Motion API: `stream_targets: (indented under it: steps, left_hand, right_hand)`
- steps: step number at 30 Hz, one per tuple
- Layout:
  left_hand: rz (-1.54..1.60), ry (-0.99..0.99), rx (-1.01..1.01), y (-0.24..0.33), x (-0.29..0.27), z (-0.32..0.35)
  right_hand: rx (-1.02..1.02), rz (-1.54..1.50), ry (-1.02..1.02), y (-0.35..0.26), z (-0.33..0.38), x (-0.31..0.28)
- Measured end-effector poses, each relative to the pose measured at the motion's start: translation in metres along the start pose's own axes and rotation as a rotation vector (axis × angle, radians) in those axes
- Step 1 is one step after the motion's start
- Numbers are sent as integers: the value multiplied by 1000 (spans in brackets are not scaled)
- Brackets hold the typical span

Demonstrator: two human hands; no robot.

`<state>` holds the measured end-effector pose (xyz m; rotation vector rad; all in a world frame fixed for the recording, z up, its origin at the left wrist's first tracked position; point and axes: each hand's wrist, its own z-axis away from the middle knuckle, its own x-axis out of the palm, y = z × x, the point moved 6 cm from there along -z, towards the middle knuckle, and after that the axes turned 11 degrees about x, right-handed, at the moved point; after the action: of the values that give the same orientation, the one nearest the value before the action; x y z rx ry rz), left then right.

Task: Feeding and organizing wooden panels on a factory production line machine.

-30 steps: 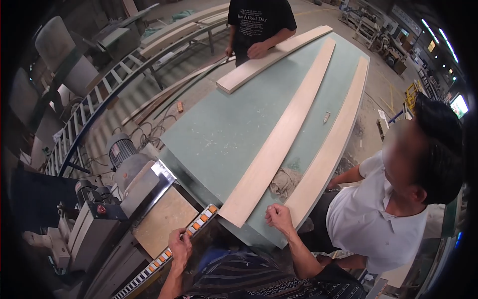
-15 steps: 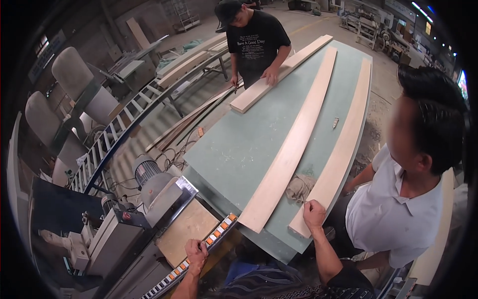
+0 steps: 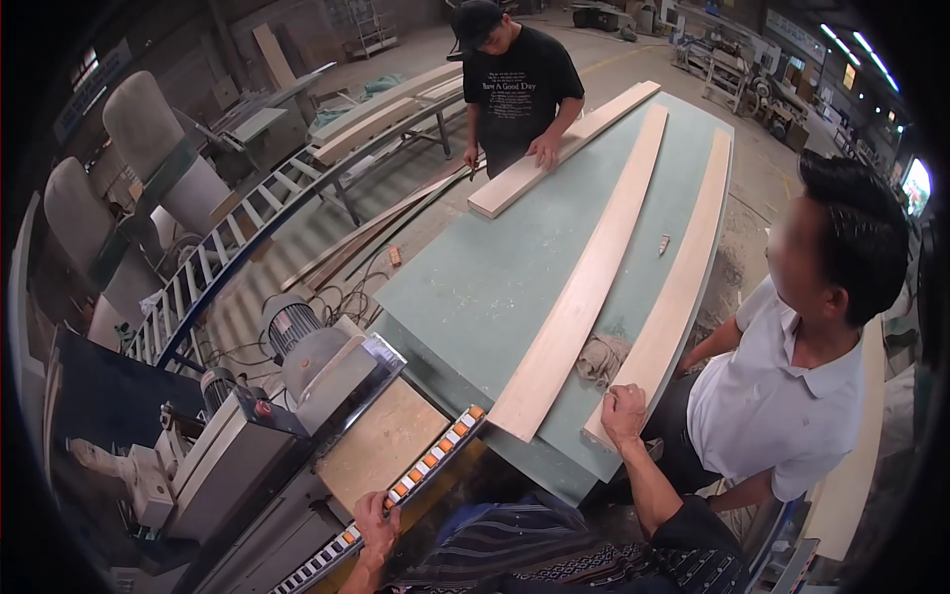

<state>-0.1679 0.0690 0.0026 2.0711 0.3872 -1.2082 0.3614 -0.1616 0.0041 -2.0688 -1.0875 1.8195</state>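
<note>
dark sleeve | blue striped patterned garment | bare forearms | hands ungloved

Right hand grips plank; left hand holds roller rail.

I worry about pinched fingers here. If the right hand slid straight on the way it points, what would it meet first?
The right hand rests on the near end of the outer plank and points along it. Only bare plank lies ahead; the crumpled rag sits just beside that line.

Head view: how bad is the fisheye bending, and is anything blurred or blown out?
Head view: strong barrel distortion, so the long boards on the green table bow; black vignette rings the rim; a nearby person's face is blurred; ceiling lights at upper right glare; both hands, left hand and right hand, are sharp.
</note>
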Motion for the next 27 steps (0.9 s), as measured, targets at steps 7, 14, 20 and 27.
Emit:
stream_targets:
  steps: [7,14,20,27]
  left_hand:
    - [-81,-118,165,-27,-24,21]
    - [-80,-82,122,-27,-27,13]
    - [-102,-58,96,-27,-25,11]
    - [-106,-66,76,-29,-24,11]
  right_hand:
    - [-85,116,-14,-22,28,11]
    - [-158,238,-58,-15,30,10]
    - [-192,175,-99,-17,32,4]
    - [-149,231,-86,-8,30,9]
